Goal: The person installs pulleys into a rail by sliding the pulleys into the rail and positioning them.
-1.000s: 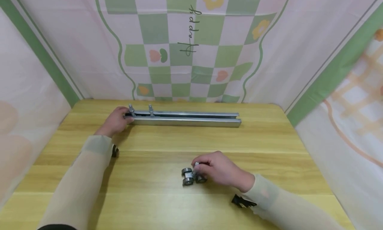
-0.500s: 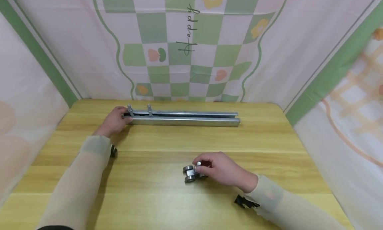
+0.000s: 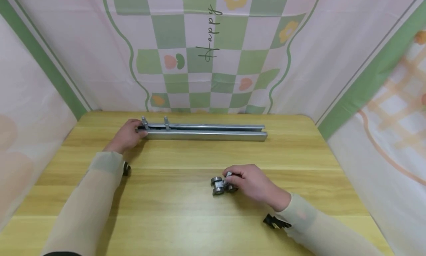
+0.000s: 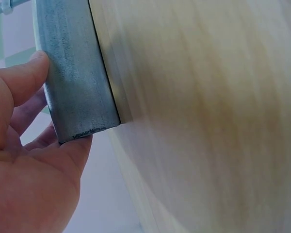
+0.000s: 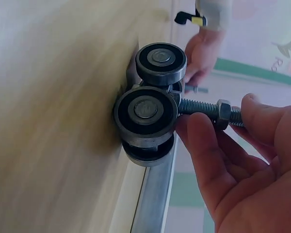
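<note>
My left hand (image 3: pixel 126 136) grips the left end of a steel channel rail (image 3: pixel 206 136) lying along the far side of the table. In the left wrist view, the thumb lies against one wall of the rail (image 4: pixel 77 73) and fingers reach round its end. Two threaded bolts (image 3: pixel 166 123) stand up out of the rail's slot near that end; what carries them inside is hidden. Nearer the table's middle, my right hand (image 3: pixel 255 182) pinches the threaded bolt of a roller trolley (image 3: pixel 217 185). The right wrist view shows its black-faced wheels (image 5: pixel 145 109) and a hex nut (image 5: pixel 223 114) on the bolt.
The wood-grain table (image 3: pixel 166 219) reaches back to a patterned cloth backdrop (image 3: pixel 199 63). More cloth hangs at the left and right sides. Black straps (image 3: pixel 276 221) hang at both wrists.
My right hand has carried the trolley a little to the right and toward the back of the table. The left hand keeps its hold on the rail's end.
</note>
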Tool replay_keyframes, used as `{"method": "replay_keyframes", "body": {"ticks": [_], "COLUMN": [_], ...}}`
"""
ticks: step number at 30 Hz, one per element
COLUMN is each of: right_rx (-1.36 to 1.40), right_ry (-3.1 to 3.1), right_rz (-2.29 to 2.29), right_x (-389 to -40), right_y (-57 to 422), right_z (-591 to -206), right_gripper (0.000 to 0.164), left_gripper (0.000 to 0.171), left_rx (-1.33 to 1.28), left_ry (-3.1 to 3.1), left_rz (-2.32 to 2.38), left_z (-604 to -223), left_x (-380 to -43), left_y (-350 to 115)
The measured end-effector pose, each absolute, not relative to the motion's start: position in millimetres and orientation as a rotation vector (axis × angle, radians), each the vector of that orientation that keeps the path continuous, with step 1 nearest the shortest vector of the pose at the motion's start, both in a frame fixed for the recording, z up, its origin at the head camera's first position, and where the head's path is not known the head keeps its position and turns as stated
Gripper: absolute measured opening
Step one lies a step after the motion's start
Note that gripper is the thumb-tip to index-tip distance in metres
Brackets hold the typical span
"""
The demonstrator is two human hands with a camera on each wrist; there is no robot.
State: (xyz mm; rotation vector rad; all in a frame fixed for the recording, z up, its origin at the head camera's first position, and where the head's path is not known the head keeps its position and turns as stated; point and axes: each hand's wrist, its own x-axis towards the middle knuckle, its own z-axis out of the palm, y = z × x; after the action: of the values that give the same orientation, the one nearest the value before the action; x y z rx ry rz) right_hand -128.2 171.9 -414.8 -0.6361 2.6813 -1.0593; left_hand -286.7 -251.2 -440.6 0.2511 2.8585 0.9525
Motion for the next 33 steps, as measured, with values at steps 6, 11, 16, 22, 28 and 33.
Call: {"method": "replay_keyframes", "body": {"ticks": [6, 11, 16, 22, 28, 33], "right_rx": [-0.576, -0.525, -0.37, -0.205, -0.112, -0.071], "right_ry": [2.783, 2.869, 2.867, 2.82, 2.806, 2.823], "right_rz": [-1.047, -1.024, -1.089, -1.202, -1.201, -1.174], "right_x": [-143, -157, -168, -179, -184, -186], "right_y": [186, 204, 225, 247, 264, 277], "right_z": [-414, -415, -419, -424, -422, -419], "right_gripper": [0.017, 0.019, 0.023, 0.028, 0.034, 0.036], "left_gripper": [0.047, 0.049, 0.048, 0.048, 0.049, 0.049], "left_rx": [0.267, 0.267, 0.271, 0.255, 0.251, 0.245], "left_ry": [2.88, 2.865, 2.863, 2.857, 2.856, 2.86], "left_rz": [0.941, 0.948, 0.95, 0.957, 0.946, 0.946], "left_z": [-439, -438, -438, -438, -438, -438], "left_x": [-286, -285, -285, -284, -284, -284], "left_y": [-252, -249, -248, -250, -250, -249]}}
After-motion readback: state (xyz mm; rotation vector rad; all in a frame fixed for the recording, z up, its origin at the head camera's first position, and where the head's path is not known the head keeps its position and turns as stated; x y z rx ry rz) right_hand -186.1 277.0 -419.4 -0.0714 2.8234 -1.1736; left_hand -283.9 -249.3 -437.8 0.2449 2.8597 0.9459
